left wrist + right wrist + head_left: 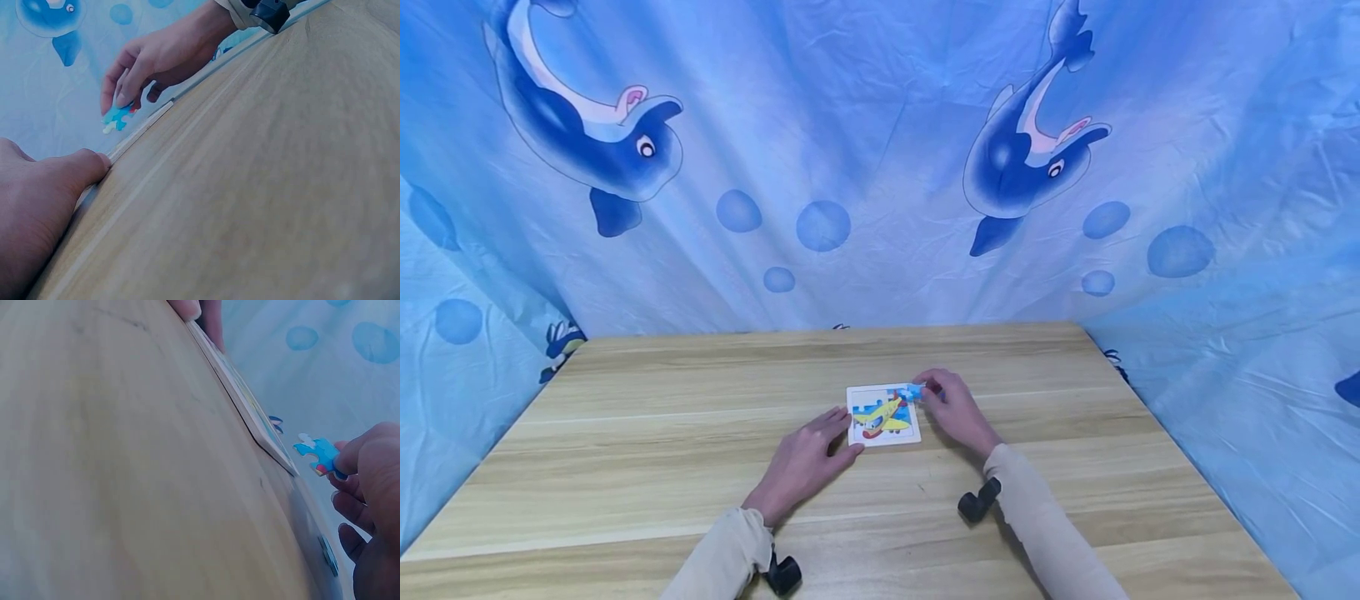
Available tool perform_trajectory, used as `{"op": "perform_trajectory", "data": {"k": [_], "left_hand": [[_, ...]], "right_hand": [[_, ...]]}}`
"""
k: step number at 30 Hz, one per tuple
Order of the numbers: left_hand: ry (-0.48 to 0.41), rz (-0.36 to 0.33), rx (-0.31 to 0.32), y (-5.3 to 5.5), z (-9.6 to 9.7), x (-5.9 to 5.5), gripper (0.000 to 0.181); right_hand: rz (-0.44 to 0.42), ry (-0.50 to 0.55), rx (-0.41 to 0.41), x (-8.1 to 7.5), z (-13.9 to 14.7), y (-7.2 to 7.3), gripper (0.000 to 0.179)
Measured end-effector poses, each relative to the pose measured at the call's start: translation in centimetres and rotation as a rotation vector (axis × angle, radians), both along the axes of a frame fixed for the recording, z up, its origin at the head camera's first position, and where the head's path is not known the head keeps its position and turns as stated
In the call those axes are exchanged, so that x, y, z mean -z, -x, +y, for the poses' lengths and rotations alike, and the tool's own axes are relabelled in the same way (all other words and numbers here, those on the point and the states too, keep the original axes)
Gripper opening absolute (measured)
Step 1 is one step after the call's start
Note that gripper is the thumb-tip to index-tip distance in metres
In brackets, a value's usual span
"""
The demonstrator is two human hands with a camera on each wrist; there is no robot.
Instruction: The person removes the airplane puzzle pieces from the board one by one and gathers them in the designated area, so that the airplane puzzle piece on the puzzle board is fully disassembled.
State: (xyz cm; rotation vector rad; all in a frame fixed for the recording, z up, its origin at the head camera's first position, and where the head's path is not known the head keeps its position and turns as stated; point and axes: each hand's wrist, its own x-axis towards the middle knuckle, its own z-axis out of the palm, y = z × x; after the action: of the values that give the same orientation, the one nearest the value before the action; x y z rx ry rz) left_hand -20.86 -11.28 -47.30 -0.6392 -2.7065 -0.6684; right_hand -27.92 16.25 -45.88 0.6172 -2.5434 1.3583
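A small square jigsaw board [883, 442] with a white border lies on the table, showing a yellow airplane on blue; part of its upper left is bare. My right hand [953, 408] pinches a blue jigsaw piece [320, 454] between thumb and fingers at the board's upper right corner. In the right wrist view the piece, which has a red spot, is held just above the board's edge. My left hand [808, 454] rests at the board's left side, its thumb touching the lower left corner and its extended fingers touching the left edge.
Beneath the right hand, another small flat piece [329, 555] lies on the wooden table [700, 383]. A blue curtain [880, 167] with dolphins hangs behind the table and along its sides. Black wrist cameras [977, 502] sit on both sleeves.
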Motion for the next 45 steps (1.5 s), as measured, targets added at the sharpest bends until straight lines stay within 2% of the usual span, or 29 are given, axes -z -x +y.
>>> {"op": "perform_trajectory", "data": {"k": [11,23,40,45], "left_hand": [[-0.007,-0.007,-0.008,-0.1,0.0,0.0,0.058],[-0.008,-0.01,-0.006,0.0,-0.1,0.1,0.059],[0.001,0.009,0.001,0.0,0.0,0.1,0.059],[0.001,0.012,0.002,0.1,-0.1,0.1,0.059]], "right_hand": [[0.017,0.003,0.024,0.4,1.7,0.0,0.021],[-0.032,-0.013,0.063,0.1,3.2,-0.4,0.022],[0.043,0.015,0.07,0.4,6.0,-0.5,0.02],[0.036,0.01,0.091,0.5,6.7,-0.5,0.019]]}}
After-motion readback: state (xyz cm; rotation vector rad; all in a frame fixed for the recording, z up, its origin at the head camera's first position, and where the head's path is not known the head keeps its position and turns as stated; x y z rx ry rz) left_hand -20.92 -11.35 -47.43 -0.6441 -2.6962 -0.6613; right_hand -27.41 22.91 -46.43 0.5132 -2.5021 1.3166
